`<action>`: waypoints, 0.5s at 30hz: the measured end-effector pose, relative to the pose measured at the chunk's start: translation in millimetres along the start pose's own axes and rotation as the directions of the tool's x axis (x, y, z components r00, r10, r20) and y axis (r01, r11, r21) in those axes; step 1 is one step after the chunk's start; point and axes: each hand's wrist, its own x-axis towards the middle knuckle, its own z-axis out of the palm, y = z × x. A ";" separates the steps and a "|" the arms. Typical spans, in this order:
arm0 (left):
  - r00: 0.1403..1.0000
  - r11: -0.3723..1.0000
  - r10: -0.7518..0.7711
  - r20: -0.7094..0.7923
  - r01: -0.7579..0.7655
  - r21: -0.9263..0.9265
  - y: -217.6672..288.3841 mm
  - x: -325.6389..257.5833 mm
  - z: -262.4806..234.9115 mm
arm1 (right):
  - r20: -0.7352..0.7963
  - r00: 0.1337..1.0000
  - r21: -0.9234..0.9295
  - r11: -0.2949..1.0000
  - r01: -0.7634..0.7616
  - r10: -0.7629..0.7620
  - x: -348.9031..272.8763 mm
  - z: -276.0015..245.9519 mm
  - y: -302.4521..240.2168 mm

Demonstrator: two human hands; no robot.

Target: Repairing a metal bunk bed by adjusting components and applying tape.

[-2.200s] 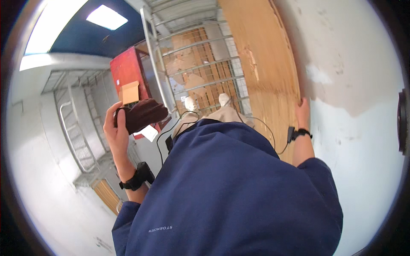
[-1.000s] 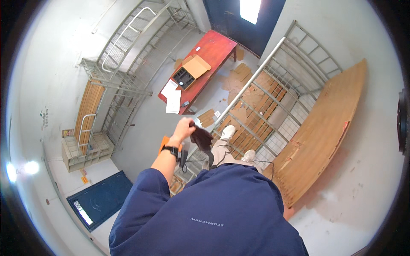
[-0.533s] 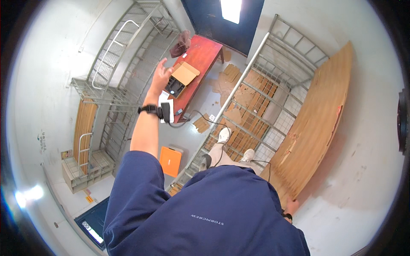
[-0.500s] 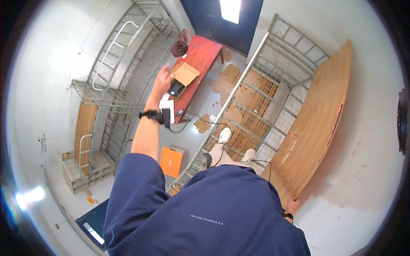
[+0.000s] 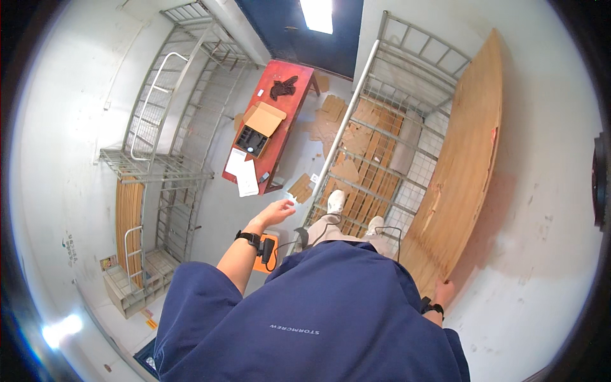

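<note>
My left hand is held out over the bed rail side with its fingers apart and nothing in them. On the near end of a large plywood board, my right hand has its fingers closed around the edge. The board stands tilted on its long side along the right wall. A crumpled dark brown cloth lies on a red table. Near it is an open cardboard box with dark items inside.
My feet stand on a metal bunk bed frame with wire mesh and wooden slats. White papers hang over the table's near edge. Flattened cardboard lies on the floor. An orange stool-like object sits below my left arm. Another bunk frame stands left.
The brown cloth, in the air by the table before, now lies on the tabletop. My left hand has come down and back toward me. My right hand keeps its grip on the board.
</note>
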 end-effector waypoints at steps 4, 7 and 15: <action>0.998 0.998 0.042 -0.045 -0.039 0.054 21.8 20.7 -7.0 | -0.003 1.000 0.029 1.000 0.005 -0.005 -5.8 12.4 -8.1; 0.975 0.963 0.221 0.008 -0.219 0.159 55.0 43.7 -4.2 | -0.043 0.998 0.068 0.996 0.054 -0.051 -23.1 15.9 -8.4; 0.932 0.946 0.229 0.280 -0.281 0.161 120.5 71.6 30.9 | 0.015 1.000 0.159 0.987 -0.005 0.003 -62.1 27.1 -57.1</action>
